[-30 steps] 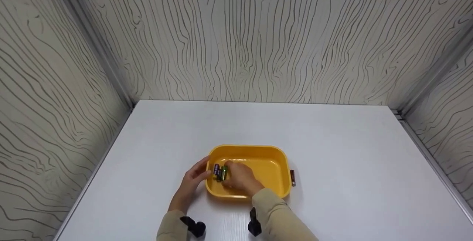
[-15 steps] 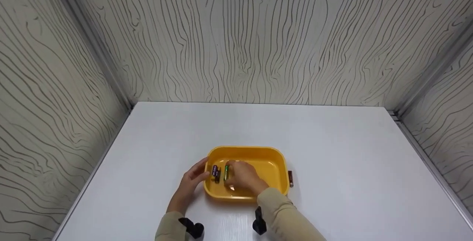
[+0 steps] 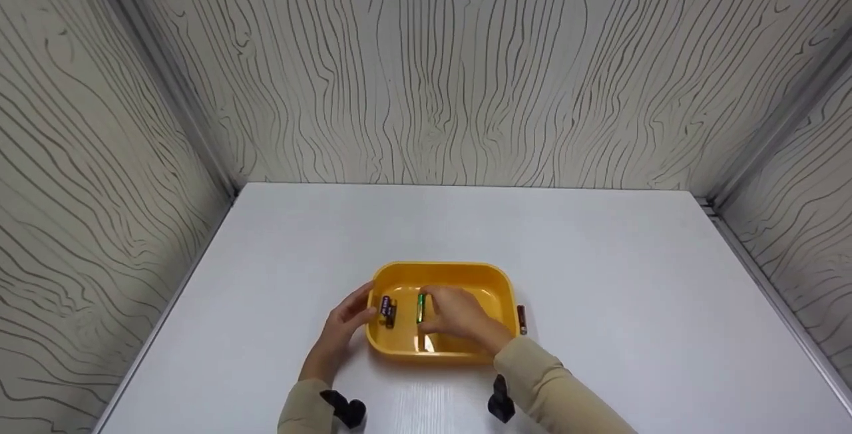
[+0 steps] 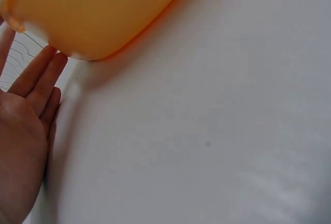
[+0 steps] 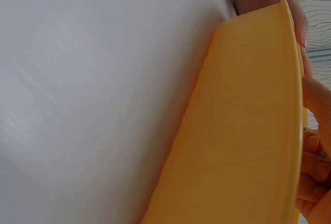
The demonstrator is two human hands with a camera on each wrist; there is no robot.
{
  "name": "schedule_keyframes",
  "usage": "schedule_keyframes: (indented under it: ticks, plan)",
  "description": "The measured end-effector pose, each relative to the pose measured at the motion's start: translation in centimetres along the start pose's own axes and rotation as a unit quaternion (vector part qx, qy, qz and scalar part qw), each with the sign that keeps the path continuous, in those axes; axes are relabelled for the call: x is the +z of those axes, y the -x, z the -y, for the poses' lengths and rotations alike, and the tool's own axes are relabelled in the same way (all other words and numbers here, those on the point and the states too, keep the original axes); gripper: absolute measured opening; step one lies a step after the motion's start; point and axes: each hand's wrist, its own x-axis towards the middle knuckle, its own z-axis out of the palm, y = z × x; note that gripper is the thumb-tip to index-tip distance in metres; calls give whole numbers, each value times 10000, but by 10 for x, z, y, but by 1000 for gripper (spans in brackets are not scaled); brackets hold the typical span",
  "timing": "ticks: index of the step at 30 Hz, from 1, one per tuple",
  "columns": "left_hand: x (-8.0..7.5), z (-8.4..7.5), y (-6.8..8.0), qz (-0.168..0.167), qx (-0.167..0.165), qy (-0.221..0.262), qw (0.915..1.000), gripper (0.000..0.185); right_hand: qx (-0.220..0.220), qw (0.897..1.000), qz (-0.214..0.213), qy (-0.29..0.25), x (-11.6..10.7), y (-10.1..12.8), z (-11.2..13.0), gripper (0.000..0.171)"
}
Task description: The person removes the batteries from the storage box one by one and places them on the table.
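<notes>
The yellow tray (image 3: 496,276) under my fingers looks like smooth, slightly glossy plastic. The white table (image 3: 599,267) has a matt, faintly grained finish; my sleeve (image 3: 566,387) is beige cloth.

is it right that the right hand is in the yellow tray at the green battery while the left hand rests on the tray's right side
No. The left hand rests against the tray's left side, as the head view shows. The right hand is indeed in the tray at the green battery.

Head view high, facing forward-down, wrist views low, close, all sharing yellow tray (image 3: 442,274)
</notes>
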Motion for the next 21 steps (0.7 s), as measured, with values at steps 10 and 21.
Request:
schedule_keyframes:
  ticks: [10, 21]
  plan:
    - [1, 2, 1, -88, -64, 114, 9999, 60, -326, 9988, -272, 227, -20, 19, -9, 58]
    - [1, 0, 1, -49, 55, 22, 10000, 59, -461, 9973, -567, -21, -38, 43, -28, 52]
